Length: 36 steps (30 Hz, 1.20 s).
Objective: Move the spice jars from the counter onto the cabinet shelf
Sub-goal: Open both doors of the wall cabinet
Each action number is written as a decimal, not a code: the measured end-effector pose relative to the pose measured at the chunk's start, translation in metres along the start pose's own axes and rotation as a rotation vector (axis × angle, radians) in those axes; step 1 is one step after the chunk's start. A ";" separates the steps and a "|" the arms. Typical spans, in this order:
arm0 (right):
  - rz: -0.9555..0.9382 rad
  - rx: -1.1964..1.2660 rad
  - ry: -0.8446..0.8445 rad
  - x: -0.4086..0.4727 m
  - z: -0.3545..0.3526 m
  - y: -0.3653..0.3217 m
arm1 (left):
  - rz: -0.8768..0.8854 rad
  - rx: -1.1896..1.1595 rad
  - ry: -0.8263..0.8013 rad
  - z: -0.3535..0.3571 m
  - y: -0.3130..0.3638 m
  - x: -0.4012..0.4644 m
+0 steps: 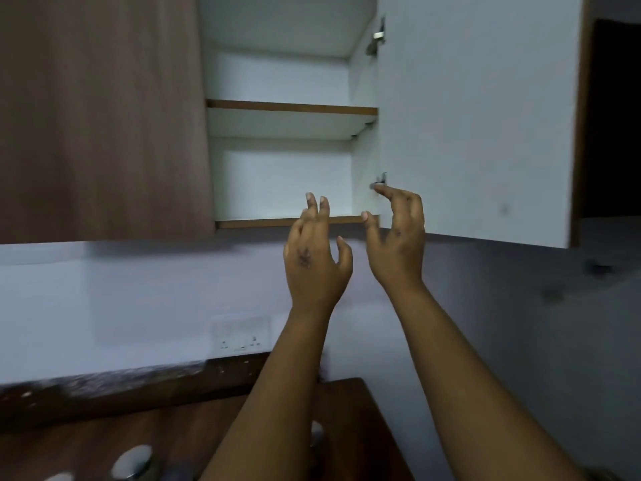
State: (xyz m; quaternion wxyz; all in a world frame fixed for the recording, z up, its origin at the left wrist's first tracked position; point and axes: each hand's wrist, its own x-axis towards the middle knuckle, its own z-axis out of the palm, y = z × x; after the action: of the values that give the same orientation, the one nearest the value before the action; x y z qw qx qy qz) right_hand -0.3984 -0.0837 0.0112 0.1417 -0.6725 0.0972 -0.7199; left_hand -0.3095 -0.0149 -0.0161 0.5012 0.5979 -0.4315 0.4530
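Below the open cabinet [284, 161], both hands, left hand [314, 258] and right hand [399, 237], hang loose-fingered, holding nothing; better drop to the jars [133, 461] on the counter [86, 442] and grip one squarely.

White wall [104, 289], brown cabinet door [100, 116]

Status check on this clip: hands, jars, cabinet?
Left hand and right hand raised, open, holding nothing. Jar lids low on counter. Cabinet door open, shelves bare.

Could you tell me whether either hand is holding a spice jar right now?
No, the left hand and right hand are both raised with fingers spread, holding nothing.
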 end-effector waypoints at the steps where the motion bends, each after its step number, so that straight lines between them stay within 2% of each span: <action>1: 0.000 0.021 -0.024 -0.003 0.017 -0.003 | 0.003 0.057 -0.007 -0.008 -0.017 0.003; 6: -0.071 0.080 -0.129 -0.012 0.106 -0.022 | 0.005 0.290 -0.061 -0.045 -0.111 0.022; 12: -0.058 0.166 -0.219 -0.014 0.210 -0.031 | 0.009 0.491 -0.132 -0.073 -0.224 0.051; 16: 0.059 0.186 -0.273 -0.001 0.279 -0.023 | 0.019 0.613 -0.272 -0.074 -0.292 0.079; 20: 0.236 0.281 -0.410 0.022 0.347 -0.035 | 0.075 0.771 -0.402 -0.054 -0.339 0.105; 25: 0.489 0.438 -0.457 0.044 0.408 -0.051 | 0.162 0.716 -0.298 -0.034 -0.367 0.108; 28: 0.492 0.343 -0.425 0.036 0.421 -0.044 | 0.221 0.715 -0.228 -0.029 -0.373 0.104; 36: 0.491 0.291 -0.445 0.033 0.391 -0.060 | 0.072 0.561 -0.290 -0.042 -0.340 0.094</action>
State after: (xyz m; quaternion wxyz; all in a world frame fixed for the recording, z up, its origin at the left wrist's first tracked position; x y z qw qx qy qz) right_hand -0.0149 -0.0182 0.0918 0.4222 -0.7421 0.1192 -0.5067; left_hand 0.0360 0.0637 0.0084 0.2335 0.7554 -0.3775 0.4820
